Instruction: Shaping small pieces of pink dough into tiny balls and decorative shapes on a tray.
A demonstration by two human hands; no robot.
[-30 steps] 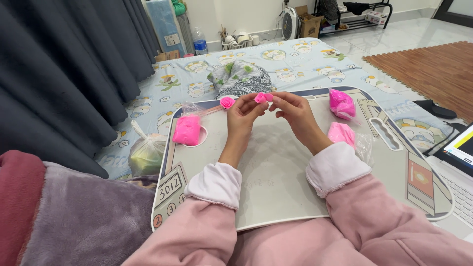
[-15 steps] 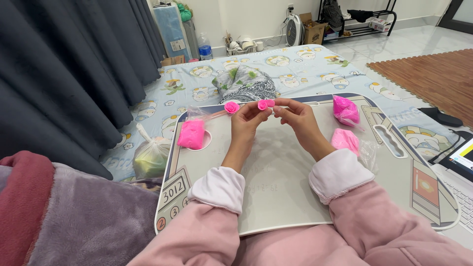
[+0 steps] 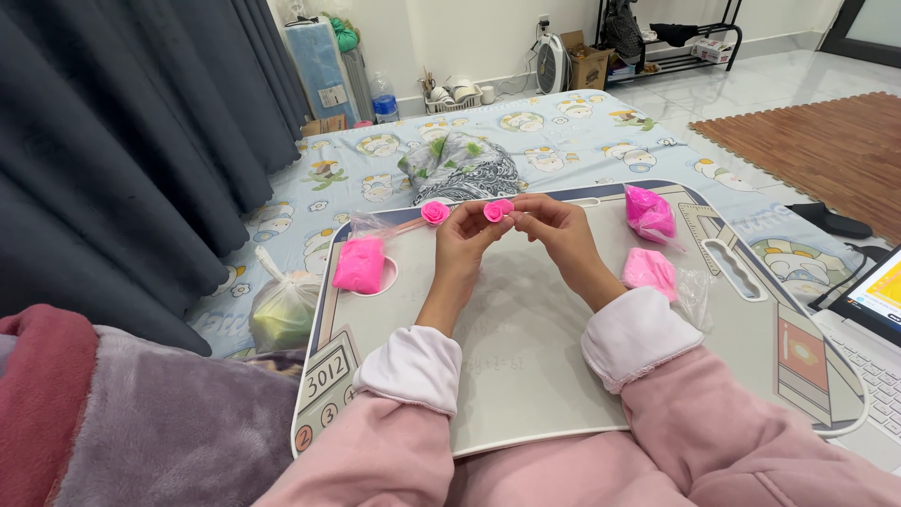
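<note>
Over lap tray [image 3: 526,376], pink clay rose [image 3: 497,209] between both hands' fingertips [image 3: 514,208]

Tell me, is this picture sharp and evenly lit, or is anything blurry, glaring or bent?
Head view: soft, even indoor light with faint shadows; both hands, left hand and right hand, and the pink clay rose are sharp; the tile floor shows mild glare; the wide lens bends the lap tray edges, and the laptop is cut off.

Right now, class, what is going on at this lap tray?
A person in pink sleeves holds a small pink rolled clay rose between the left hand and right hand, above the grey lap tray. A second pink clay rose lies on the tray's far edge, with pink clay lumps in plastic bags either side.
</note>
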